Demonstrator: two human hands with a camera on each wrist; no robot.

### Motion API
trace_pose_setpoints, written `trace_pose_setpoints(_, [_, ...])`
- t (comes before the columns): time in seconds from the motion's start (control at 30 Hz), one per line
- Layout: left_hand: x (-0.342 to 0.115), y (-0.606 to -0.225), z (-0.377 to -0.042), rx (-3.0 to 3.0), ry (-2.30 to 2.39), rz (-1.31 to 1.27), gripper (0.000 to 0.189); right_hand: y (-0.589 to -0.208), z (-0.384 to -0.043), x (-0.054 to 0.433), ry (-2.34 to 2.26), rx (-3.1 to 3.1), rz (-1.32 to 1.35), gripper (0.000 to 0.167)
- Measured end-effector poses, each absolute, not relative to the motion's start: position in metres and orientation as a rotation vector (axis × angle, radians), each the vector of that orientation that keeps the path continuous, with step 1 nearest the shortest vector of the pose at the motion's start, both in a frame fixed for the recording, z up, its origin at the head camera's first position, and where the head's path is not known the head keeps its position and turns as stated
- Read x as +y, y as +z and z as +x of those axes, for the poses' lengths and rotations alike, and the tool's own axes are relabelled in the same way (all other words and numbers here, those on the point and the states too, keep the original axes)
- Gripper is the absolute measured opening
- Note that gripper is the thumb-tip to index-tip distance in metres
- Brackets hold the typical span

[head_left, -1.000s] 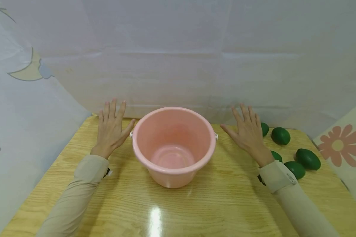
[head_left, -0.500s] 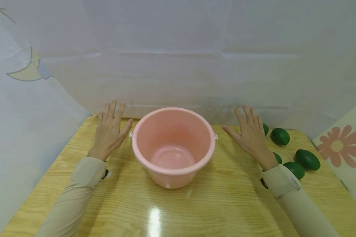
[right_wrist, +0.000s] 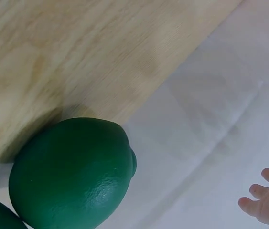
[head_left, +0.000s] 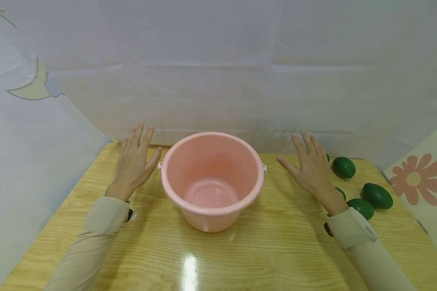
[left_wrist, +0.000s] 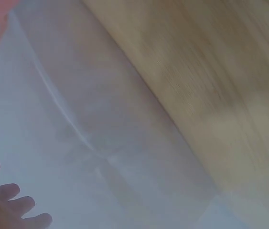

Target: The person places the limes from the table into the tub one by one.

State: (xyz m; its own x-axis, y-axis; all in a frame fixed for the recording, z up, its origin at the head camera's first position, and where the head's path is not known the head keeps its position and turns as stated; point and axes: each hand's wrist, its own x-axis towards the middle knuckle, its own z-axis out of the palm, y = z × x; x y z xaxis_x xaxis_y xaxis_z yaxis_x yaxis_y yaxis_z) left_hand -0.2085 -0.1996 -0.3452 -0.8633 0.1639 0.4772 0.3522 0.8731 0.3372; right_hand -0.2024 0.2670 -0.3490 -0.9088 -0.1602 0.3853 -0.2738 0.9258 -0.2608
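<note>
My left hand (head_left: 132, 165) and right hand (head_left: 313, 171) are spread, fingers extended and holding nothing, on either side of a pink plastic bucket (head_left: 211, 221) that stands upright on the wooden table (head_left: 247, 258). Neither touches it. Green lime-like fruits (head_left: 343, 167) lie beside my right arm, some partly hidden. I judge this a ready pose, no handling begun; taking a fruit would call for swinging my right hand outward and curling its fingers.

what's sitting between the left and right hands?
A pink bucket, upright, stands between the left hand and the right hand. The head view shows it, with a gap on each side, narrower on the left.
</note>
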Motion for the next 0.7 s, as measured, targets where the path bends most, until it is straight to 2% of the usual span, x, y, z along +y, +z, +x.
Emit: trace_pose_setpoints(0.7, [-0.198, -0.347, -0.194, -2.504, -0.730, -0.445, 0.061, -0.348, -0.180, 0.283, 0.555, -2.694, 0.344, 0.080])
